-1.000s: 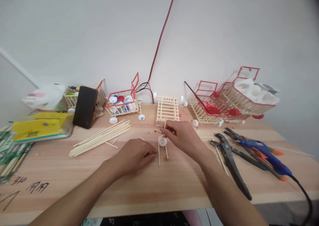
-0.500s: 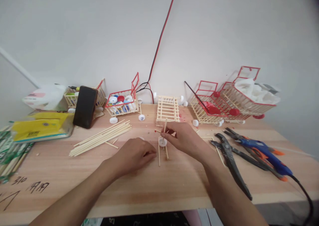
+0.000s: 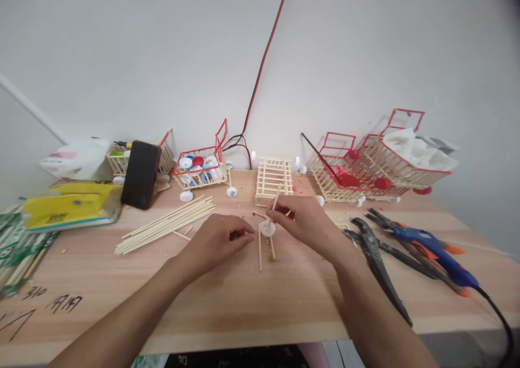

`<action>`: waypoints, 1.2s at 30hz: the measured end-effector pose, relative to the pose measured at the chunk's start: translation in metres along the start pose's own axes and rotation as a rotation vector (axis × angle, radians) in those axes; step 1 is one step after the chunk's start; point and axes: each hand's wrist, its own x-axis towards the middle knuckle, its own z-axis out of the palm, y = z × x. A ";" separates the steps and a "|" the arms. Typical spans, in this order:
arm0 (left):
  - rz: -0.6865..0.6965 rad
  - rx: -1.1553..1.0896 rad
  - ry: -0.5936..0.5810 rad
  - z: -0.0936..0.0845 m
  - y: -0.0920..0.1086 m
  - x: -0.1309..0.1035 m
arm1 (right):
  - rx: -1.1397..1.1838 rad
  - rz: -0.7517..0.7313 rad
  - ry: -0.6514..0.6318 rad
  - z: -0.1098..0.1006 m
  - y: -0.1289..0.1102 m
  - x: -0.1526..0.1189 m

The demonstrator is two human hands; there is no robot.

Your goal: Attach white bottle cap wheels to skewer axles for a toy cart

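My right hand (image 3: 294, 216) pinches a short wooden stick (image 3: 277, 197), held slanted. At the stick's lower end is a white bottle cap (image 3: 267, 228), just above two thin sticks on the table, one of them a loose stick (image 3: 260, 251). To the left of the cap is my left hand (image 3: 221, 241), its fingers loosely curled, with a small gap between thumb and forefinger. I see nothing held in it. Behind my right hand stands a slatted stick frame (image 3: 274, 179) with white cap wheels. A red-tipped stick (image 3: 259, 214) lies partly behind the cap.
A pile of wooden sticks (image 3: 166, 224) lies left. Stick-built carts line the wall, including one filled with caps (image 3: 199, 168) and a red-rimmed cart (image 3: 337, 173). A phone (image 3: 141, 174) leans upright. Pliers (image 3: 377, 265) and a blue glue gun (image 3: 439, 254) lie right.
My left hand has lifted a little and its thumb and forefinger have parted slightly. The stick in my right hand has tilted to the right, and the cap has shifted slightly with it.
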 end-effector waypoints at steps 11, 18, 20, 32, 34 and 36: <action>-0.284 -0.939 -0.099 0.000 -0.008 0.006 | 0.382 0.047 0.154 0.004 -0.011 -0.001; -0.290 -1.255 -0.227 0.005 -0.015 0.004 | 0.289 0.012 0.182 0.002 -0.020 -0.002; -0.323 -1.265 -0.227 0.005 -0.016 0.004 | 0.251 -0.006 0.181 0.002 -0.020 -0.002; -0.313 -1.210 -0.224 0.005 -0.013 0.003 | 0.140 -0.068 0.141 0.007 -0.019 -0.002; -0.327 -1.216 -0.227 0.005 -0.012 0.003 | 0.136 -0.075 0.140 0.007 -0.019 -0.002; -0.357 -1.245 -0.230 0.004 -0.011 0.003 | 0.129 -0.078 0.142 0.007 -0.019 -0.002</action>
